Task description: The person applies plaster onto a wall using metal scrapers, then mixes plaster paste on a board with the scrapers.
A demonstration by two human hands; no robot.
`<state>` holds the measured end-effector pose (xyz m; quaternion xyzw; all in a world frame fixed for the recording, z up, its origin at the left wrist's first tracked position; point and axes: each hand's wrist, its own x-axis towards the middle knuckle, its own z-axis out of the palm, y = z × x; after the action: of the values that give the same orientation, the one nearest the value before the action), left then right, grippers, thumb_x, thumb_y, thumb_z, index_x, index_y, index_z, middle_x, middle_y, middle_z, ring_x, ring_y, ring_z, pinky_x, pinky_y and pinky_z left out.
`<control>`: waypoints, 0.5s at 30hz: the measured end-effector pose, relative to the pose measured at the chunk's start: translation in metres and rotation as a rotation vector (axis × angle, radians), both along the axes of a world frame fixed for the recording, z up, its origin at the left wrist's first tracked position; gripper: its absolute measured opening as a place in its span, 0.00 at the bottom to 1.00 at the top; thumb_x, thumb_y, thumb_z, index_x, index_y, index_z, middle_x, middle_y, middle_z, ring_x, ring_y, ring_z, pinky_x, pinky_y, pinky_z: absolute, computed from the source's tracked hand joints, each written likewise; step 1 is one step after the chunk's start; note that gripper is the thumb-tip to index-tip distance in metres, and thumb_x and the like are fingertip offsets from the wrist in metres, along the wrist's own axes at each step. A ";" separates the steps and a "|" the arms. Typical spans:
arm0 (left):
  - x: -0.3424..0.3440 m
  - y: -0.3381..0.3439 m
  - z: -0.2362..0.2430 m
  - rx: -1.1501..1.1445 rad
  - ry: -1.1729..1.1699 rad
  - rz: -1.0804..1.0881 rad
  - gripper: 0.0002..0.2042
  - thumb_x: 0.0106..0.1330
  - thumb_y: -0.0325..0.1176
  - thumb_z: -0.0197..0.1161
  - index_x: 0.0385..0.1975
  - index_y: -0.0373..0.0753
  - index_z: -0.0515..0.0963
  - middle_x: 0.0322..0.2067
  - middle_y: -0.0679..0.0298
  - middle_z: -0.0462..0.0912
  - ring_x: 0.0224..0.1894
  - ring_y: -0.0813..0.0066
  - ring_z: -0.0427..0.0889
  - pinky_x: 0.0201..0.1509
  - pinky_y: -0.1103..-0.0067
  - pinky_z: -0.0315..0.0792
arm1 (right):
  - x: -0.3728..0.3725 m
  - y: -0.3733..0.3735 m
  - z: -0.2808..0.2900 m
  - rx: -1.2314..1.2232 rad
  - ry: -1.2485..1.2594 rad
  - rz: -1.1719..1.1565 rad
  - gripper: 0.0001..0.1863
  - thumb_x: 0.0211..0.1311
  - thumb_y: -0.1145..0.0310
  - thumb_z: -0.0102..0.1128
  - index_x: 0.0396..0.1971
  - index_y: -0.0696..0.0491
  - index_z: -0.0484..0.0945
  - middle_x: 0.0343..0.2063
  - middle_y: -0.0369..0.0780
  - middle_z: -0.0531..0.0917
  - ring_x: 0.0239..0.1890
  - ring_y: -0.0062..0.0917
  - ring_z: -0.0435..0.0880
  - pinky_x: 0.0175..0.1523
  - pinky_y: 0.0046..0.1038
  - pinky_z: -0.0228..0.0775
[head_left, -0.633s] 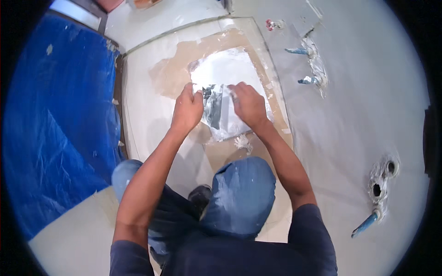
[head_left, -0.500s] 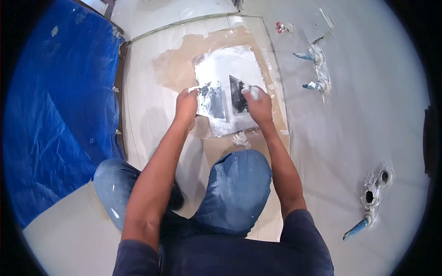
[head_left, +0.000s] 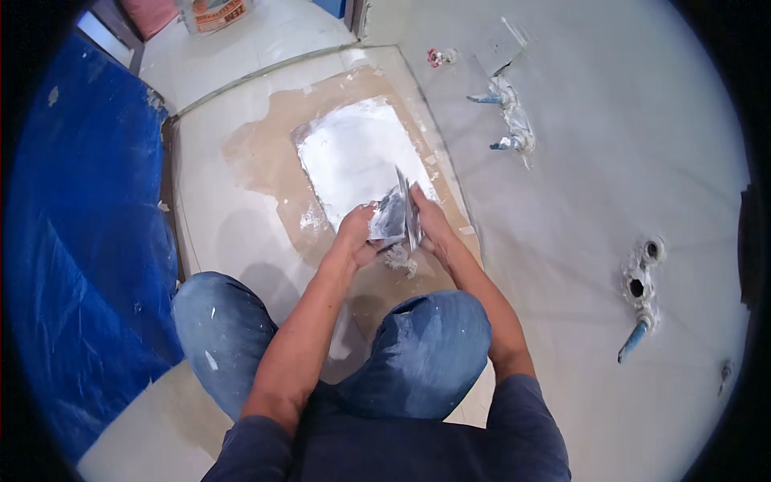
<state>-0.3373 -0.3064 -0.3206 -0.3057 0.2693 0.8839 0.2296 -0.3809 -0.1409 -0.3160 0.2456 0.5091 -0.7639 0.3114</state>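
My left hand (head_left: pixel 356 235) grips a flat metal putty blade (head_left: pixel 388 215) with grey and white smears on its face. My right hand (head_left: pixel 432 221) holds a second putty blade (head_left: pixel 410 217), seen nearly edge-on. The two blades meet or almost meet between my hands; contact is hard to make out. Both are over the near edge of a board (head_left: pixel 357 153) coated in smooth white paste. That board lies on brown paper (head_left: pixel 265 132) spread over the floor. Just below the blades sits a ragged white clump (head_left: pixel 399 259), partly covered by them.
A blue tarp (head_left: pixel 88 217) hangs or lies along the left. On the right, the pale wall (head_left: pixel 578 177) has blue pipe stubs (head_left: pixel 504 145) sticking out, with another blue stub (head_left: pixel 633 341) lower down. A printed bag (head_left: pixel 215 14) stands at the far end.
Both hands have come closer together and toward me, off the board's middle. The blades, apart before, are now side by side. My view has shifted, bringing the bag in.
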 end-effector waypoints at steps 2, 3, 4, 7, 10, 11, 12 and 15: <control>-0.008 -0.007 -0.001 0.108 0.026 -0.014 0.11 0.80 0.33 0.46 0.50 0.35 0.73 0.43 0.58 0.84 0.38 0.66 0.87 0.41 0.67 0.85 | 0.014 0.023 0.004 0.096 0.022 0.114 0.31 0.77 0.42 0.51 0.53 0.58 0.81 0.42 0.40 0.86 0.41 0.25 0.86 0.48 0.31 0.79; -0.010 -0.015 -0.014 0.124 0.032 -0.014 0.11 0.80 0.33 0.46 0.50 0.35 0.73 0.43 0.58 0.84 0.38 0.66 0.87 0.41 0.67 0.85 | 0.020 0.032 0.008 0.232 0.029 0.186 0.28 0.76 0.45 0.54 0.50 0.58 0.82 0.41 0.40 0.87 0.41 0.23 0.85 0.48 0.29 0.78; -0.008 -0.034 -0.039 0.004 0.096 0.057 0.11 0.79 0.34 0.47 0.50 0.35 0.73 0.44 0.58 0.84 0.38 0.66 0.87 0.41 0.66 0.85 | 0.023 0.024 0.014 0.347 0.040 0.280 0.25 0.76 0.48 0.58 0.48 0.59 0.84 0.39 0.39 0.87 0.40 0.22 0.84 0.47 0.28 0.78; -0.008 -0.034 -0.045 -0.222 0.037 0.142 0.13 0.77 0.35 0.50 0.52 0.33 0.74 0.47 0.53 0.84 0.42 0.60 0.86 0.46 0.63 0.80 | 0.036 0.041 0.038 0.772 0.439 0.303 0.18 0.72 0.59 0.64 0.49 0.60 0.83 0.33 0.37 0.86 0.31 0.23 0.85 0.40 0.30 0.78; -0.005 -0.038 -0.048 -0.970 0.121 0.185 0.16 0.77 0.38 0.51 0.52 0.29 0.73 0.46 0.42 0.82 0.53 0.45 0.79 0.59 0.62 0.69 | 0.040 0.037 0.075 1.047 0.605 0.399 0.14 0.61 0.70 0.71 0.46 0.57 0.86 0.33 0.37 0.86 0.34 0.22 0.83 0.41 0.29 0.76; -0.005 -0.041 -0.043 -0.961 0.119 0.191 0.16 0.77 0.38 0.51 0.52 0.29 0.73 0.46 0.42 0.82 0.53 0.45 0.79 0.59 0.62 0.69 | 0.040 0.033 0.078 1.055 0.608 0.406 0.14 0.61 0.70 0.71 0.46 0.57 0.86 0.33 0.37 0.86 0.34 0.22 0.83 0.41 0.29 0.76; -0.006 -0.046 -0.042 -1.001 0.147 0.195 0.17 0.77 0.38 0.50 0.52 0.29 0.74 0.47 0.42 0.82 0.53 0.44 0.79 0.58 0.62 0.69 | 0.040 0.026 0.079 1.079 0.948 0.547 0.16 0.57 0.72 0.71 0.46 0.55 0.86 0.31 0.37 0.85 0.33 0.27 0.83 0.39 0.30 0.75; -0.001 -0.057 -0.038 -1.038 0.182 0.211 0.17 0.78 0.39 0.49 0.52 0.30 0.74 0.47 0.44 0.82 0.51 0.47 0.80 0.57 0.62 0.70 | 0.043 -0.011 0.090 1.144 1.362 0.857 0.22 0.49 0.74 0.70 0.48 0.51 0.85 0.29 0.36 0.79 0.32 0.35 0.81 0.36 0.33 0.75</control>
<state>-0.3380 -0.3636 -0.3582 -0.3266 0.6574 0.6759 -0.0661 -0.3378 -0.1517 -0.2257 -0.3384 0.9181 -0.2034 0.0363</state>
